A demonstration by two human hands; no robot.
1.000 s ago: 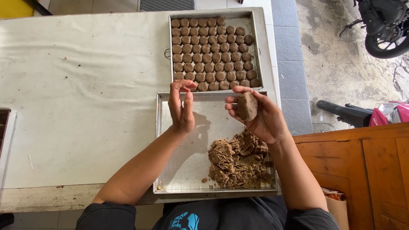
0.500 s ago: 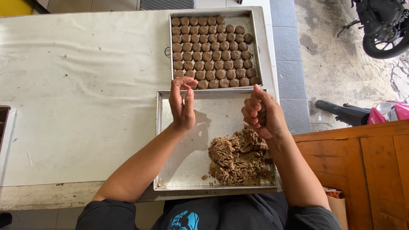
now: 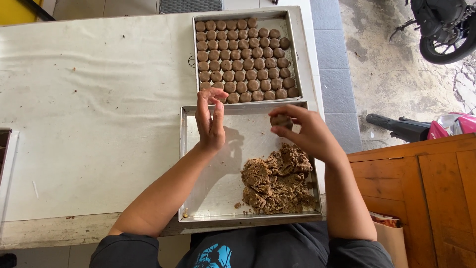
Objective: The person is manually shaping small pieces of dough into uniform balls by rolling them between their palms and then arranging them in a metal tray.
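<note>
right hand (image 3: pixel 307 131) pinches a dough ball (image 3: pixel 280 120) above near tray (image 3: pixel 198 198); left hand (image 3: pixel 210 119) open, empty, over tray's far edge.

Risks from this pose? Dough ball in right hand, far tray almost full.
1. The right hand holds the small dough ball only at the fingertips above the near tray; it might slip and deform.
2. The far tray shows little free room beyond its right edge, so a new ball may squash its neighbours.
3. The near tray seems to overhang the table edge; leaning on it might tip the dough pile.
</note>
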